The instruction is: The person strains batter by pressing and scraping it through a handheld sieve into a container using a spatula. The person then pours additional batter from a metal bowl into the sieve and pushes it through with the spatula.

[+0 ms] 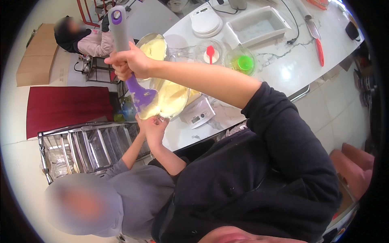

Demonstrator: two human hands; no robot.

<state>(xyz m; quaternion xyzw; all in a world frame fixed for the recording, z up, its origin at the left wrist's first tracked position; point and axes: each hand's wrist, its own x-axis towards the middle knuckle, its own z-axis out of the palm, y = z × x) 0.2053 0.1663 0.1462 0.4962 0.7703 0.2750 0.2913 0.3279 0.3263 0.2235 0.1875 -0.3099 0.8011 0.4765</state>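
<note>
My right hand [133, 60] is closed around the grey handle of a purple spatula [142, 97], held steeply upright. Pale yellow cream clings to the spatula's blade at the near-left edge of a tilted bowl [187, 101]. More of this smooth cream [172, 95] fills the bowl. My left hand [156, 127] grips the bowl's near rim from below, its fingers partly hidden. A co-worker's hand [141, 120] is close beside it at the bowl, coming from a grey sleeve. Beyond my right wrist stands a second bowl of yellow cream [153, 49].
On the marble-patterned table stand a kitchen scale [201, 118], another white scale [206, 19], a rectangular tin [243, 38], a red spoon [210, 52] in a bowl, a green cup [245, 62] and a red-handled grater [318, 44]. A wire rack [87, 152] is at left; another person sits beyond.
</note>
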